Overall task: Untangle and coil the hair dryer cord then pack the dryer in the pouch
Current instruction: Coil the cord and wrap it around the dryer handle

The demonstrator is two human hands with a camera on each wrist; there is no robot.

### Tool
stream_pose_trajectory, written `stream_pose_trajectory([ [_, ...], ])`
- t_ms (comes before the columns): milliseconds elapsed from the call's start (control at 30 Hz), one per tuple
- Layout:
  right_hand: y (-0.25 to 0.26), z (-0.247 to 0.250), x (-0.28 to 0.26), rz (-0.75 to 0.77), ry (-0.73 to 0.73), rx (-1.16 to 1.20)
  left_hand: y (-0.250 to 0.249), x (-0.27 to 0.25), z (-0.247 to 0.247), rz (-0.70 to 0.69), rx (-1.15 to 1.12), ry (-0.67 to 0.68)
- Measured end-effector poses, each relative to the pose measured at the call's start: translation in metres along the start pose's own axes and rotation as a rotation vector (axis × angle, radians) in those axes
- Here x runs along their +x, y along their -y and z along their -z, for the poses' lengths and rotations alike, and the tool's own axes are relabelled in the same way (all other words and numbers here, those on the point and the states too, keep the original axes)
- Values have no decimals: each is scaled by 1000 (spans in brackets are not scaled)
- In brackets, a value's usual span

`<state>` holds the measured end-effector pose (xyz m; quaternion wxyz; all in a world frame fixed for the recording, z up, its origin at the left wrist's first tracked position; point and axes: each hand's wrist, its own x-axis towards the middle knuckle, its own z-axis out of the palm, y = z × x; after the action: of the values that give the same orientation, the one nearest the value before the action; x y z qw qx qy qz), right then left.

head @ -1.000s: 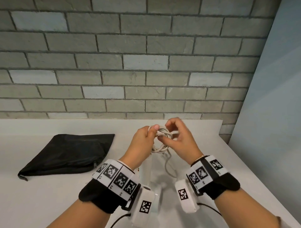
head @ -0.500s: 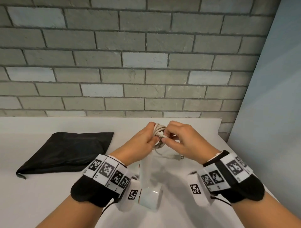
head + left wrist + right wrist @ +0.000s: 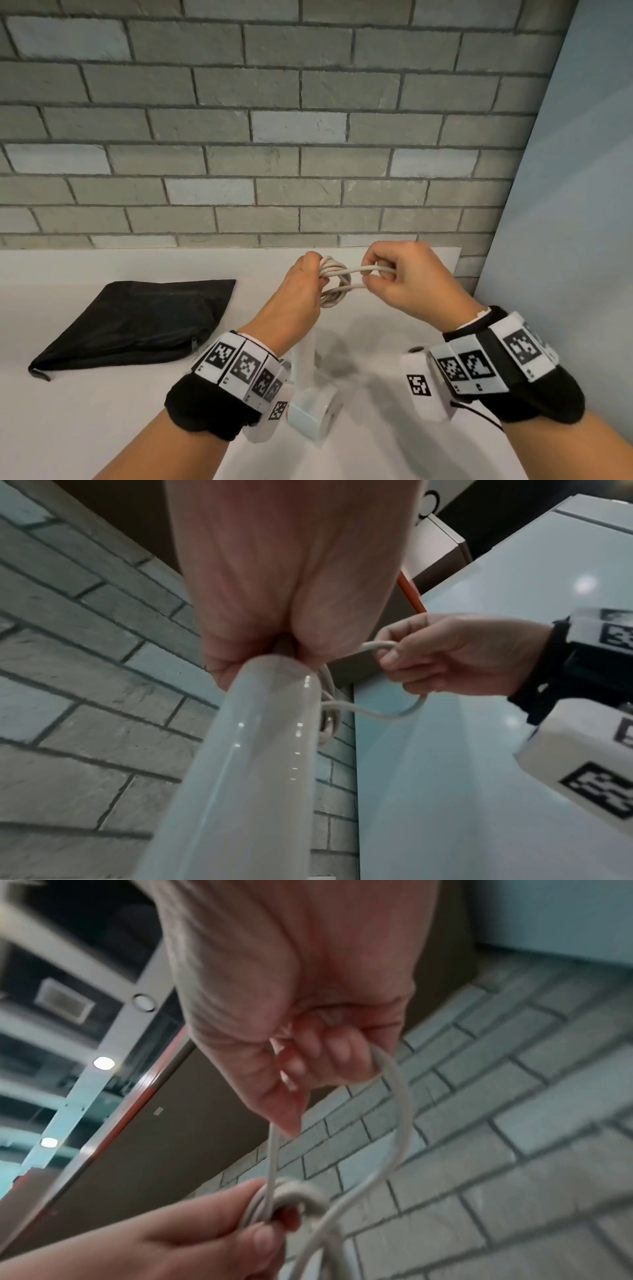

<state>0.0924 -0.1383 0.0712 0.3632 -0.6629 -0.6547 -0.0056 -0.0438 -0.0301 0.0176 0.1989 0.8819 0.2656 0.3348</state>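
A white hair dryer hangs below my hands over the white table, its handle pointing up toward my left palm. Its off-white cord is bundled in several loops. My left hand grips the looped bundle at the top of the handle. My right hand pinches a strand of cord and holds it out to the right of the bundle. The black pouch lies flat on the table to the left, its zipper edge toward me.
A grey brick wall stands behind the white table. A pale blue panel closes off the right side. The table's right edge runs close under my right wrist.
My right hand has drawn a strand of cord out to the right, away from the bundle. Both hands have risen slightly, and the plug seen lying on the table is out of sight.
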Motion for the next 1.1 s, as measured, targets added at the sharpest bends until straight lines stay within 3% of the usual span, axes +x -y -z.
stream_pose_trajectory([
  [133,-1,33,-1,16,-204,144,-2,-2,8,-13,-43,-20],
  [300,16,55,0,80,-108,28,-3,-4,2,-92,-37,-5],
  [400,17,61,1,19,-66,-174,3,-2,-1,-70,-26,-49],
  [433,15,63,2,-18,-54,-139,6,-2,-1,-64,-21,-68],
  [533,16,62,4,-66,-60,178,8,-2,-4,-57,-40,-78],
  [700,30,62,12,4,-162,398,8,-1,-8,-51,-49,-68],
  [867,50,68,8,122,20,1014,7,1,-9,-59,-52,-85],
  [967,59,69,7,238,-43,862,6,0,-9,-62,-47,-94],
  [1100,38,69,8,230,-330,331,7,-1,-7,-67,-42,-102],
])
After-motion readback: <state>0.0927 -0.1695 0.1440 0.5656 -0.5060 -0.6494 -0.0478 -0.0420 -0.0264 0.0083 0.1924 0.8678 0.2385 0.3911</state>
